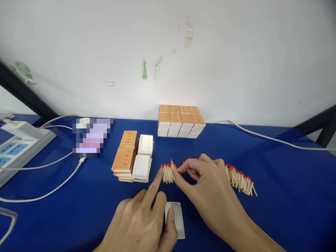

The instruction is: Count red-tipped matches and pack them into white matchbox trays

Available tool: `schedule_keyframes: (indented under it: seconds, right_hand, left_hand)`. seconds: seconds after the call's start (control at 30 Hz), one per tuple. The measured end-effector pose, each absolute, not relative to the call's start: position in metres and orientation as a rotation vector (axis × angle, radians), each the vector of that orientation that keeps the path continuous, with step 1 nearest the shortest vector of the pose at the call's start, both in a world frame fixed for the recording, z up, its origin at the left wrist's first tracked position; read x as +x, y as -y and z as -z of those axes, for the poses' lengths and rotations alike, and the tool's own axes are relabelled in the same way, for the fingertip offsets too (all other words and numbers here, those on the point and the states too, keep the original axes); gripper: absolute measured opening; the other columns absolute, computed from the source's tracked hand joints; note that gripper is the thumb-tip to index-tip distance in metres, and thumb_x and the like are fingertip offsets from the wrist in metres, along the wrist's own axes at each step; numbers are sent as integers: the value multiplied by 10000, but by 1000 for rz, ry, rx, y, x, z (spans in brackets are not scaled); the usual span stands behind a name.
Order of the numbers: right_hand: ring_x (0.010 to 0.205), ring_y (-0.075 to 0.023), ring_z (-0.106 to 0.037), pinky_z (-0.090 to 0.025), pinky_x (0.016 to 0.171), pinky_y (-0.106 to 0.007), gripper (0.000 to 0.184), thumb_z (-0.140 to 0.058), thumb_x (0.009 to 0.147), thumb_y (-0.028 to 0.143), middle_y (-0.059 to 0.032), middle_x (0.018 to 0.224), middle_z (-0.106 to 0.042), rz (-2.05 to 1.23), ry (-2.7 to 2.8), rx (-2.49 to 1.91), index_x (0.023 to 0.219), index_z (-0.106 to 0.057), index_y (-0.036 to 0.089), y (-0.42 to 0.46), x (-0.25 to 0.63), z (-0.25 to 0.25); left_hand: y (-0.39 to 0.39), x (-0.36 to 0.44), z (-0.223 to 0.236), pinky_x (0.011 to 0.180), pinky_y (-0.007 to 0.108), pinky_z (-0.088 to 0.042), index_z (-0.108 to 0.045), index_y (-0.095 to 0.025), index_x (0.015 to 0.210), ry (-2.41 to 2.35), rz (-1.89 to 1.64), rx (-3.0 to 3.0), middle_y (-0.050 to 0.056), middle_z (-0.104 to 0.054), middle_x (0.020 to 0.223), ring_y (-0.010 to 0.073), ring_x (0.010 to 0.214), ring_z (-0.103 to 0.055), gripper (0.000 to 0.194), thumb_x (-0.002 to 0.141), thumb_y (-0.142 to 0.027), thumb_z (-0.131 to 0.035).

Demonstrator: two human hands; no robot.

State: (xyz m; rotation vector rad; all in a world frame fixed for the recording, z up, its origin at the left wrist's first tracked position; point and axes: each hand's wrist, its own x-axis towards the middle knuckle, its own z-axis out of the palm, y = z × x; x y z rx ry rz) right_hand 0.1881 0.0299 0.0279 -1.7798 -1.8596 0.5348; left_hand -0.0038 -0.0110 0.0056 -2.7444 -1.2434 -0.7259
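A small cluster of red-tipped matches lies on the blue table between my hands. My left hand has its index finger stretched out to the cluster's left edge, and its thumb lies over an empty white matchbox tray. At the cluster's right edge, the thumb and index finger of my right hand are pinched together on matches; the exact number between the fingertips is hidden. A longer row of matches runs out to the right from behind my right hand, partly covered by it.
Orange matchbox sleeves are stacked at left, beside stacked white trays. Several closed matchboxes form a block against the wall. Farther left are a phone on a white cable and a power strip. Another cable runs along the back right.
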Motion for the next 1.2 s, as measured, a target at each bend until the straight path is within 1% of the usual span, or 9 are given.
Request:
schedule_keyframes:
  seconds: [0.23,0.37,0.5,0.7,0.77,0.87,0.97,1.07,1.2]
  right_hand:
    - [791,-272,-558,-334,926,-509,346,-698,1011,427,26,536,-521,-621,1849,-1814,695,-686,288,-28,188,-32]
    - [781,-263,-553,-329,959,-525,343,-678,1028,422,37,538,-486,-639,1851,-1784,711,-682,291,-28,189,-31]
    - [774,-259,-550,-338,939,-526,348,-631,1045,377,30,557,-496,-617,1858,-1765,713,-669,282,-28,190,-30]
    - [756,-246,-537,-350,880,-499,305,-675,1005,335,29,574,-500,-574,1856,-1774,708,-660,270,-29,189,-31]
    - [758,-243,-528,-350,836,-474,257,-675,1014,354,25,609,-523,-537,1848,-1765,771,-696,273,-30,191,-30]
    - [833,-258,-539,-357,838,-470,133,-655,1042,348,10,714,-591,-444,1877,-1723,1017,-773,291,-31,194,-26]
    - [966,-281,-539,-367,890,-491,217,-591,1086,316,-37,914,-654,-337,1963,-1681,1195,-777,295,-32,196,-20]
    - [1026,-290,-514,-372,887,-488,265,-532,1108,292,-73,1065,-644,-279,2047,-1641,1242,-760,283,-32,194,-16]
    - [1034,-293,-497,-377,877,-489,282,-474,1122,275,-90,1110,-620,-304,2076,-1641,1218,-739,262,-33,192,-14]
  left_hand:
    - [12,-3,-5,470,371,-663,-632,-207,816,1261,701,-2744,229,-732,1461,208,585,-755,236,989,-154,-480]
    - [11,-4,-5,465,384,-663,-627,-207,819,1275,708,-2743,228,-724,1473,217,591,-757,222,975,-141,-484]
    - [11,-3,-6,473,386,-669,-637,-200,827,1264,726,-2750,233,-720,1476,219,598,-764,211,964,-130,-492]
    - [11,-2,-6,467,378,-664,-633,-207,820,1273,712,-2741,225,-726,1472,216,594,-760,213,961,-134,-491]
    - [11,-2,-6,474,377,-668,-636,-206,819,1274,709,-2739,220,-735,1460,208,585,-750,214,955,-129,-491]
    - [11,-3,-6,458,379,-659,-633,-206,804,1267,714,-2730,206,-757,1429,201,566,-731,216,948,-123,-494]
    - [11,-3,-6,444,395,-655,-645,-199,809,1255,735,-2711,206,-776,1392,209,561,-723,213,934,-111,-498]
    - [11,-3,-6,454,406,-665,-661,-190,822,1253,748,-2718,225,-758,1417,218,579,-733,210,935,-112,-502]
    - [12,-3,-6,466,404,-671,-658,-189,815,1252,748,-2733,234,-739,1446,230,612,-757,205,934,-117,-507]
